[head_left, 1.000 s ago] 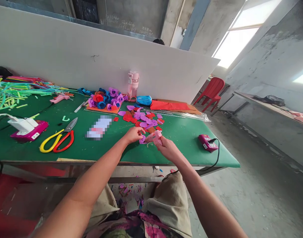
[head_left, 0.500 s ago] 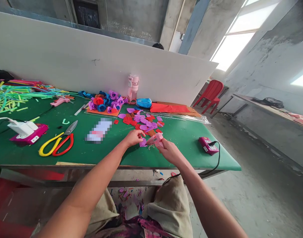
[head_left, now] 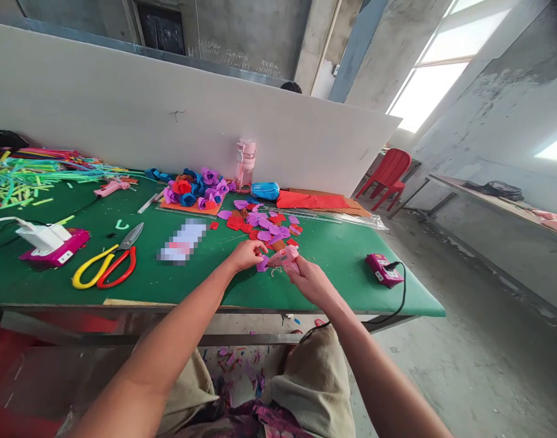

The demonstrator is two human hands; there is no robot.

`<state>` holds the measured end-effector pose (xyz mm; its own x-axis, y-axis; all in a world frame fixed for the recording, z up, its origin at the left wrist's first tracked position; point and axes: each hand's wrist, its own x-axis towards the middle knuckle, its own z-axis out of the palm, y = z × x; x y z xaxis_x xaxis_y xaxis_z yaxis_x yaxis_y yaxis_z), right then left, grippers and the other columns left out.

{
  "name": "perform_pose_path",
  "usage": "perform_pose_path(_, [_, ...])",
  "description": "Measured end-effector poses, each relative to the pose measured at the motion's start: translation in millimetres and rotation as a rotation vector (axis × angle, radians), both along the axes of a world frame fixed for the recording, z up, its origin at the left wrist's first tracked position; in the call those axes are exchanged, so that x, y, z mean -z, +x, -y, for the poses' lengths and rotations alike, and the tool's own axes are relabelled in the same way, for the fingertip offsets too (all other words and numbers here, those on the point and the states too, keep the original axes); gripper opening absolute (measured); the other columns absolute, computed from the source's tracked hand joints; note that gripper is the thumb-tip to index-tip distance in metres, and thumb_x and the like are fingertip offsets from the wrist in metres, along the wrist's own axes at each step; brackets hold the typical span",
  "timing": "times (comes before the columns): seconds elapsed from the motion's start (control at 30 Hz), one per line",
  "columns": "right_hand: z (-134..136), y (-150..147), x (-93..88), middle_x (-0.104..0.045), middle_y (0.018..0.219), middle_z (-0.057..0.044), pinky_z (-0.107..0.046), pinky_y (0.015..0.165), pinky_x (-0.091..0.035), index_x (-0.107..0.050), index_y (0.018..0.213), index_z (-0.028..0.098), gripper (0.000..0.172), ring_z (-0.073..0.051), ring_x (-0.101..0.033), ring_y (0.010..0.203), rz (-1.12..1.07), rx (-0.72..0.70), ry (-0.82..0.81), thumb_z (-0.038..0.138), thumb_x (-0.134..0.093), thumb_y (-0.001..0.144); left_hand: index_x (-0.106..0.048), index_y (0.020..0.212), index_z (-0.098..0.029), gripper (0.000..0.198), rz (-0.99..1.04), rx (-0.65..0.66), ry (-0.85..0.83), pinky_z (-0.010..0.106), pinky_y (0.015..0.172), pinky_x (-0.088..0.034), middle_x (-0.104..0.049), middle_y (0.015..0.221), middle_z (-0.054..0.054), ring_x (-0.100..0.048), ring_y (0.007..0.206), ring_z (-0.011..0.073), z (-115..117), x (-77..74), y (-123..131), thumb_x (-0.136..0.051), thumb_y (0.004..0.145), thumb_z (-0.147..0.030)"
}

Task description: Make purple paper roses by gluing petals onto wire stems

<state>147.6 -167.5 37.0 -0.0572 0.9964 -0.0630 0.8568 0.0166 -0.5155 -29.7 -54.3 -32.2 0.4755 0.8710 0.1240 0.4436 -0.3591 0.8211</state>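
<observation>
My right hand [head_left: 312, 280] is wrapped round a pink hot glue gun [head_left: 287, 258], its nozzle pointing left. Close to that nozzle, my left hand [head_left: 249, 254] pinches a small purple paper petal [head_left: 262, 263] just above the green table. Thin strings of glue [head_left: 276, 271] show under the gun. Just behind both hands lies a loose spread of purple, red and brown petals [head_left: 272, 228]. Finished-looking paper flowers [head_left: 199, 187] in purple, blue and red are heaped farther back on an orange sheet.
Scissors [head_left: 109, 261] and a purple power socket [head_left: 55, 246] lie to the left, near a second glue gun [head_left: 112, 187] and plastic strips [head_left: 32, 176]. A pink bottle [head_left: 245, 164] stands by the white partition [head_left: 169, 103]. Another socket [head_left: 384, 270] sits right, its cord hanging over the edge.
The glue gun's nozzle has shifted very slightly left toward the petal. Both hands otherwise keep nearly the same place and grip.
</observation>
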Motion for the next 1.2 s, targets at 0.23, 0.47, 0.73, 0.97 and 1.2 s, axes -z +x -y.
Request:
perform_pose_path(0.23, [-0.3, -5.7, 2.1, -0.066, 0.082, -0.006, -0.023, 0.056, -0.030, -0.049, 0.081, 0.020, 0.022, -0.015, -0.057, 0.067, -0.014, 0.002, 0.005, 0.039, -0.040, 0.089, -0.066, 0.079, -0.014, 0.023, 0.002, -0.002, -0.024, 0.022, 0.051, -0.031, -0.050, 0.052, -0.006, -0.045, 0.052, 0.0103, 0.1, -0.2, 0.8, -0.058, 0.057, -0.015])
perform_pose_path(0.47, [-0.5, -6.2, 8.0, -0.066, 0.082, -0.005, -0.023, 0.056, -0.030, -0.050, 0.081, 0.020, 0.024, -0.015, -0.056, 0.066, -0.015, -0.008, -0.013, 0.040, -0.040, 0.089, -0.066, 0.079, -0.013, 0.024, -0.003, 0.006, -0.017, 0.022, 0.052, -0.032, -0.049, 0.051, -0.005, -0.045, 0.053, 0.0104, 1.1, -3.2, 0.4, -0.058, 0.057, -0.014])
perform_pose_path(0.73, [-0.2, 1.5, 4.4, -0.066, 0.082, -0.006, -0.023, 0.056, -0.029, -0.051, 0.083, 0.020, 0.024, -0.015, -0.056, 0.066, 0.019, 0.020, -0.017, 0.040, -0.039, 0.089, -0.066, 0.081, -0.013, 0.027, -0.002, 0.003, -0.005, 0.021, 0.051, -0.032, -0.052, 0.055, -0.004, -0.044, 0.052, 0.0097, -2.6, 2.7, -0.2, -0.053, 0.057, -0.013])
perform_pose_path(0.97, [2.1, 14.1, 0.3, -0.065, 0.079, -0.006, -0.022, 0.058, -0.032, -0.051, 0.085, 0.020, 0.024, -0.016, -0.056, 0.067, 0.006, 0.053, -0.006, 0.041, -0.040, 0.089, -0.066, 0.081, -0.013, 0.027, -0.009, 0.004, -0.005, 0.021, 0.051, -0.032, -0.053, 0.055, -0.003, -0.044, 0.052, 0.0096, -2.8, 3.4, 0.0, -0.054, 0.057, -0.012])
perform_pose_path(1.2, [4.2, 9.4, 2.5, -0.064, 0.077, -0.005, -0.022, 0.056, -0.032, -0.054, 0.083, 0.019, 0.025, -0.015, -0.054, 0.064, -0.042, 0.026, 0.015, 0.039, -0.040, 0.088, -0.067, 0.081, -0.013, 0.028, -0.024, 0.011, 0.020, 0.021, 0.053, -0.033, -0.052, 0.053, -0.004, -0.045, 0.053, 0.0104, -4.0, 4.6, -0.2, -0.053, 0.057, -0.013])
